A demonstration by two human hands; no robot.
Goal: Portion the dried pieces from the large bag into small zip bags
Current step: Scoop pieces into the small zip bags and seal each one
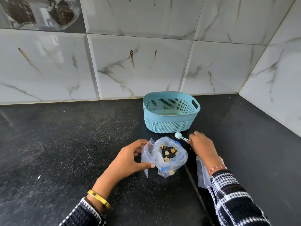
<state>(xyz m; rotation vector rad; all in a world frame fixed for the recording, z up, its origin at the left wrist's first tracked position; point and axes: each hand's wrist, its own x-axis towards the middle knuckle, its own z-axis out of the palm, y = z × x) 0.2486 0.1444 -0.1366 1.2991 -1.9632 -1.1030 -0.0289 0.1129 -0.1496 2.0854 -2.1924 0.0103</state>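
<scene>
Clear glossy plastic large bag (171, 154), matt perforated plastic basket (169, 124), polished speckled stone counter (65, 144).

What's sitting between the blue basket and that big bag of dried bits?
In the head view, a small pale scoop lies between the basket and the large bag, its handle pinched by the right hand.

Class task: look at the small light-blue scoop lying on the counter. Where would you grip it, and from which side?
Grip the scoop by its thin handle, coming from the right: the round bowl points left toward the large bag, and the right hand already pinches that handle end.
</scene>
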